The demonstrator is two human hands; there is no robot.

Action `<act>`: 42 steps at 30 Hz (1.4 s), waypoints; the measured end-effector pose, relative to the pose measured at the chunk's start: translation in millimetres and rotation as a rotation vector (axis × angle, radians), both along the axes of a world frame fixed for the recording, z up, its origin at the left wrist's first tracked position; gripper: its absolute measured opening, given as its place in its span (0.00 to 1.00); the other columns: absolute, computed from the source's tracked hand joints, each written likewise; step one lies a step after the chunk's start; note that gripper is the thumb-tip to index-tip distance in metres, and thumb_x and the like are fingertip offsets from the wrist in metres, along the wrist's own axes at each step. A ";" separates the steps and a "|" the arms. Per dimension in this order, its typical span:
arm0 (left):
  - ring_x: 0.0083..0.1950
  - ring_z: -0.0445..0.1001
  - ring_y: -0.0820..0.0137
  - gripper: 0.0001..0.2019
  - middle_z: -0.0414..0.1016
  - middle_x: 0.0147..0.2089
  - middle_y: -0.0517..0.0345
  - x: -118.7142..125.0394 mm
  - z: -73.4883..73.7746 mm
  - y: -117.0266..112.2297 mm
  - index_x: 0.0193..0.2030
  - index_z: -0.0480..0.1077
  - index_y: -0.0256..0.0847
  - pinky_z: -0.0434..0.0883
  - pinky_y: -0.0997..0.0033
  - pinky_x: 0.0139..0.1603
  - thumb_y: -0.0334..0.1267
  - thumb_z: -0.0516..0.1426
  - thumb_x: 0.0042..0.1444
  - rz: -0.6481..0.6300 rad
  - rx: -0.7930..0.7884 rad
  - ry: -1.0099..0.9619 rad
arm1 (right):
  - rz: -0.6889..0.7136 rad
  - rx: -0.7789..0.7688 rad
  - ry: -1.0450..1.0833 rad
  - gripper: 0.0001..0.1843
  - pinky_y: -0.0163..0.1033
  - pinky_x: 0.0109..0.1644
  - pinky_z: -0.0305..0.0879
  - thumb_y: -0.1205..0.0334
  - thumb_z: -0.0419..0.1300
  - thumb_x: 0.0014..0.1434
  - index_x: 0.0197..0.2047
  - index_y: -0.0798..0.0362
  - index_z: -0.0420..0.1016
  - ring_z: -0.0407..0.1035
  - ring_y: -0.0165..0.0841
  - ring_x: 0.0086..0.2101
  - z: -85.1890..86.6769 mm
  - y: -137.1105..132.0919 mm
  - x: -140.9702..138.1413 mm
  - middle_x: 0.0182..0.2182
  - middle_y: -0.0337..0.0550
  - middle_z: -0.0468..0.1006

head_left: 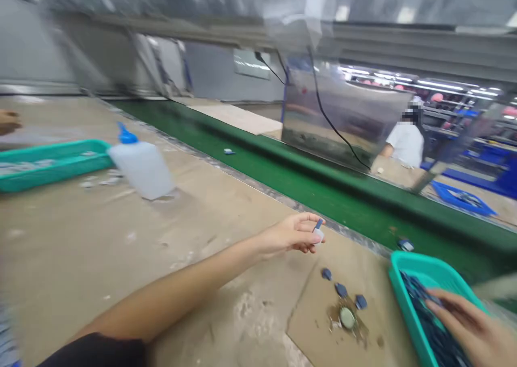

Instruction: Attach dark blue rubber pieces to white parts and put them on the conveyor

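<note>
My left hand [291, 233] is stretched forward over the bench, pinching a small white-and-blue part [318, 231] between thumb and fingers. My right hand [468, 324] rests at the rim of a teal tray [404, 270] and reaches in among the dark blue pieces [424, 318] heaped there. Between my hands lies a cardboard sheet [319, 318]. On it are several small blue pieces, such as one [341, 290], around a round pale green disc [347, 318] in a brownish smear.
A green conveyor belt [323, 195] runs beside the bench, with small parts [405, 244] on it. A white bottle with a blue cap [141, 168] stands near a second teal tray [52, 165]. Another person's hand [8, 122] shows at the left edge; a person in white [406, 143] stands beyond the belt.
</note>
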State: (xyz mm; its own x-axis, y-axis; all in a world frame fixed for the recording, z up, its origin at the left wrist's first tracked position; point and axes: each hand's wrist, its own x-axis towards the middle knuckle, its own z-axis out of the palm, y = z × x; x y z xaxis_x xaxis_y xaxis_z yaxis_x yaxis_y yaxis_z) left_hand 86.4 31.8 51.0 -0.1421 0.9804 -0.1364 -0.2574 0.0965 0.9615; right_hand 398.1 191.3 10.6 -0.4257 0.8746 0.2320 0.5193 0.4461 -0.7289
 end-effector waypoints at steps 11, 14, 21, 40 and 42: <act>0.47 0.70 0.69 0.24 0.73 0.47 0.53 43.4 -12.8 -10.5 0.50 0.66 0.38 0.62 0.66 0.53 0.35 0.61 0.43 -0.237 -0.068 0.100 | 0.480 -0.039 0.066 0.08 0.40 0.40 0.68 0.67 0.54 0.56 0.36 0.51 0.74 0.69 0.38 0.38 16.3 -84.2 -58.3 0.36 0.46 0.74; 0.43 0.71 0.70 0.23 0.74 0.45 0.53 40.9 -19.4 -10.7 0.48 0.67 0.37 0.64 0.66 0.50 0.35 0.61 0.42 -0.211 -0.064 0.148 | 0.552 0.043 -0.028 0.11 0.40 0.42 0.67 0.70 0.51 0.58 0.36 0.51 0.74 0.68 0.37 0.39 8.5 -93.3 -66.4 0.37 0.47 0.73; 0.36 0.71 0.75 0.20 0.73 0.42 0.53 44.0 -22.7 -9.0 0.45 0.67 0.35 0.68 0.71 0.42 0.33 0.60 0.42 -0.250 0.004 0.144 | 0.630 0.194 -0.160 0.10 0.44 0.40 0.64 0.74 0.47 0.59 0.36 0.52 0.66 0.65 0.39 0.37 -1.8 -89.0 -66.2 0.34 0.46 0.69; 0.36 0.69 0.72 0.13 0.71 0.34 0.56 60.9 -26.0 -25.9 0.39 0.68 0.35 0.68 0.75 0.36 0.33 0.61 0.45 -0.056 0.524 0.951 | 0.363 -0.550 0.582 0.14 0.37 0.42 0.68 0.65 0.64 0.53 0.26 0.51 0.59 0.71 0.34 0.39 19.9 -103.2 -67.0 0.36 0.42 0.77; 0.36 0.69 0.72 0.14 0.71 0.36 0.54 63.3 -27.3 -27.8 0.40 0.67 0.35 0.68 0.74 0.37 0.33 0.60 0.46 -0.071 0.538 0.952 | 0.351 -0.587 0.600 0.15 0.37 0.42 0.68 0.64 0.65 0.52 0.26 0.51 0.59 0.71 0.34 0.39 19.9 -106.7 -68.7 0.36 0.43 0.77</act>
State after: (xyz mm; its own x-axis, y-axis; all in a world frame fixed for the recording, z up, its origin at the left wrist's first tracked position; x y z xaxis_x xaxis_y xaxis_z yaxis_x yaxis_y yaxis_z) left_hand 149.7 4.0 23.7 0.0967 0.8889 0.4478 0.6028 -0.4103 0.6843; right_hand 329.4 84.5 30.4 -0.6412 0.7651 0.0590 -0.1162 -0.0207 -0.9930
